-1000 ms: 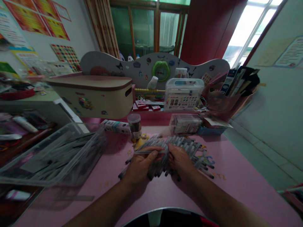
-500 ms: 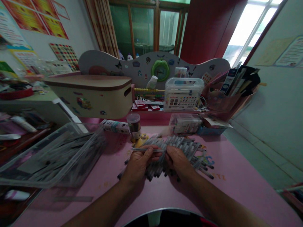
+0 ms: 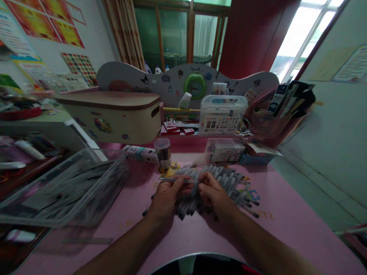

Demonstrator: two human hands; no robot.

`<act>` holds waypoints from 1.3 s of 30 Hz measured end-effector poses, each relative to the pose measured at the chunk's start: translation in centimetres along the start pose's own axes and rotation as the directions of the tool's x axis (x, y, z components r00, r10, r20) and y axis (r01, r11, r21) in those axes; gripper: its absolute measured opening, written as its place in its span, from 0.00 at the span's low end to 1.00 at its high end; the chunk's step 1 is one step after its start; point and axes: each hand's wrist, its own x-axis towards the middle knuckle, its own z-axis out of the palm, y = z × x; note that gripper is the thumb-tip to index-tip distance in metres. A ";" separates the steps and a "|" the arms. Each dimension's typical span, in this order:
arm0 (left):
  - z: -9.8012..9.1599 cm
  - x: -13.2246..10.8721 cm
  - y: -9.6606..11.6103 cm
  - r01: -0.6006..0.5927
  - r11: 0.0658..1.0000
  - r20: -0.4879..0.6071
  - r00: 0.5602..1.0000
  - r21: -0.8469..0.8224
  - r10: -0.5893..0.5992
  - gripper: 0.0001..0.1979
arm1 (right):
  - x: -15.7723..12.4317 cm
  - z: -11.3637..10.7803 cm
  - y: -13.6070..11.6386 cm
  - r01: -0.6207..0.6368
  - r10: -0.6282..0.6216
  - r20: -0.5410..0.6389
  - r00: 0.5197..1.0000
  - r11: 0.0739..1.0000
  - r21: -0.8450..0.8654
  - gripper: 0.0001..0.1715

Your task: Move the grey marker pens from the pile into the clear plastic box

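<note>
A clear pen (image 3: 172, 179) lies nearly level across the fingers of my left hand (image 3: 169, 194), which is closed on it with the thumb on top. At the pen's right end, my right hand (image 3: 213, 191) is closed, thumb and fingertips pinched together there; the exact contact is small and blurred. Beneath and behind both hands spreads a heap of clear pens (image 3: 186, 206) with dark ends, partly covered by the hands. To the left, a clear plastic bin (image 3: 86, 206) holds many more thin grey, see-through pieces.
Behind the heap stand a clear jar (image 3: 163, 152) and a clear box of pens (image 3: 225, 151). A lidded cream storage box (image 3: 114, 118) and a handled marker case (image 3: 223, 116) occupy the shelf. A flat strip (image 3: 87, 240) lies on the pink table (image 3: 195, 240) at the front left.
My right hand's fingers have shifted slightly at the pen's right end, and its grip looks a little looser. My left hand keeps the pen in nearly the same place.
</note>
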 end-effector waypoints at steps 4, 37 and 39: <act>-0.2 0.1 -0.2 0.014 1.000 0.018 1.000 0.015 -0.015 0.16 | 0.2 -0.3 0.3 -0.003 0.003 0.003 1.000 0.995 -0.098 0.29; -0.6 0.5 0.3 -0.154 0.987 -0.025 0.988 0.038 0.155 0.14 | 0.1 0.1 -0.2 -0.072 0.067 -0.073 0.995 0.995 -0.074 0.30; -0.6 0.5 0.4 -0.168 0.985 -0.042 0.985 0.033 0.169 0.14 | 0.2 0.2 -0.3 -0.031 0.025 -0.066 0.998 0.996 -0.086 0.27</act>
